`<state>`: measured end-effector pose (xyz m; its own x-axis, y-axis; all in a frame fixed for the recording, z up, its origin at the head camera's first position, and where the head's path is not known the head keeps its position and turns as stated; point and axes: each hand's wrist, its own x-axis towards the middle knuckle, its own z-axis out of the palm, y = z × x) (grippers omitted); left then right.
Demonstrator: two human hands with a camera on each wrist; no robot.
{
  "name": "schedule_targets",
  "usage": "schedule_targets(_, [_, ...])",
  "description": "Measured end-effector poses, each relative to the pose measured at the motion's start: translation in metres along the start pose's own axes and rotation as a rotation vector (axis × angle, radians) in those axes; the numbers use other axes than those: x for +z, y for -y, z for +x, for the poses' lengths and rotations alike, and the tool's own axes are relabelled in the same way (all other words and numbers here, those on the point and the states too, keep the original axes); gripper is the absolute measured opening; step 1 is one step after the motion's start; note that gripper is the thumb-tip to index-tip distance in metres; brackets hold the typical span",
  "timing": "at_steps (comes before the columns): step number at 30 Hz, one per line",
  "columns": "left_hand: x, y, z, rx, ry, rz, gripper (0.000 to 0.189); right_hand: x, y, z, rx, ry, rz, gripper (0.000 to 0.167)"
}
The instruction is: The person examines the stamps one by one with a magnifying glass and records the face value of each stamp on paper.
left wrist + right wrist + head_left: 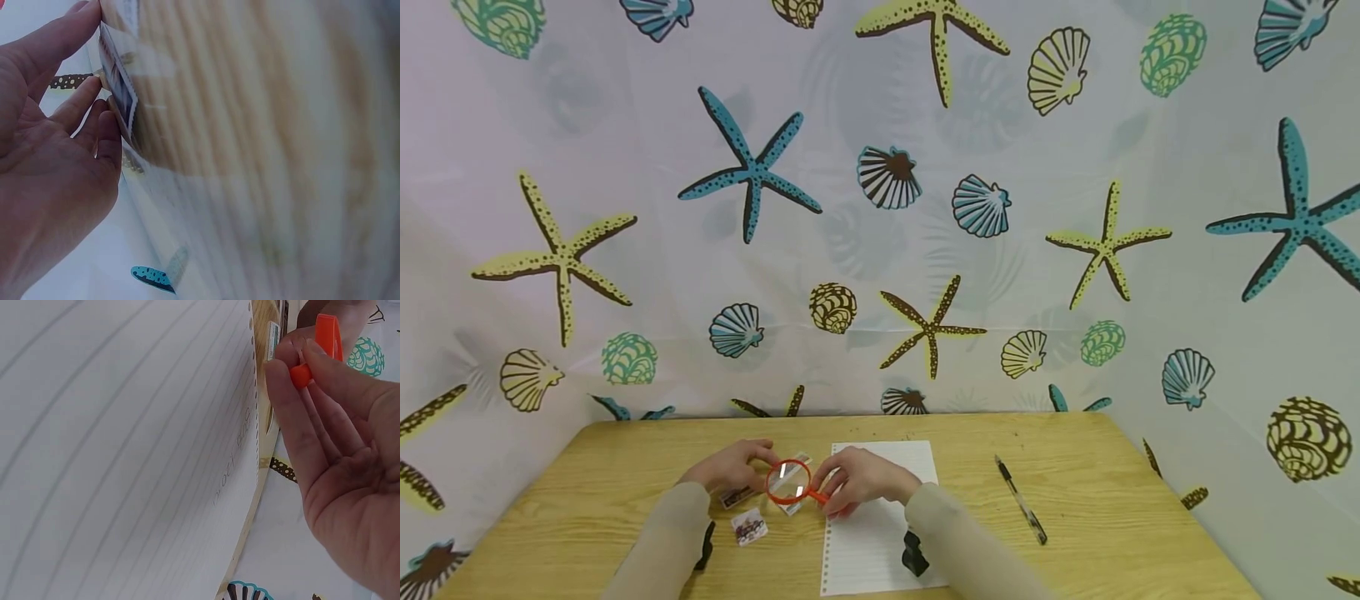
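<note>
My right hand point(867, 477) pinches the handle of a red-rimmed magnifying glass point(788, 482) between thumb and fingers. In the right wrist view the orange-red handle end point(300, 375) shows at the fingertips. The lens stands over small stamps on the table, one stamp point(802, 459) showing past its upper rim. My left hand point(732, 467) rests at the left of the lens, fingers loosely spread by a stamp point(737, 497). In the left wrist view, its fingertips are right at the edge of a stamp point(120, 84) with a toothed border. Another stamp point(749, 527) lies nearer to me.
A lined sheet of paper point(880, 550) lies under my right forearm, with faint handwriting point(234, 453) near its far edge. To its right is a black-capped pen point(1021, 500). A curtain point(850, 250) printed with starfish and shells hangs behind the wooden table point(1120, 517).
</note>
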<state>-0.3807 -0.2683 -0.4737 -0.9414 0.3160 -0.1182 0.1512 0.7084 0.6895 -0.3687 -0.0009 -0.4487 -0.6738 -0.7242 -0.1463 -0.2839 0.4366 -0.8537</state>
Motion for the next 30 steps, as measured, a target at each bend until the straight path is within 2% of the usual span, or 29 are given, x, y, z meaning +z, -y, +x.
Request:
schedule_targets(14, [0.0001,0.0025,0.0017,0.012,0.005,-0.016,0.039,0.0034,0.0003,0.0069,-0.013,-0.008,-0.04,0.026])
schedule_targets(20, [-0.0011,0.0037,0.0033,0.004,0.011,0.028,0.045,0.0049,0.0022,0.0068,-0.026,-0.004,-0.058,0.026])
schedule_targets(30, [-0.0011,0.003,0.0038,-0.004,0.006,0.041,0.047,0.0065,0.0067,0.0076,-0.022,0.006,-0.066,0.027])
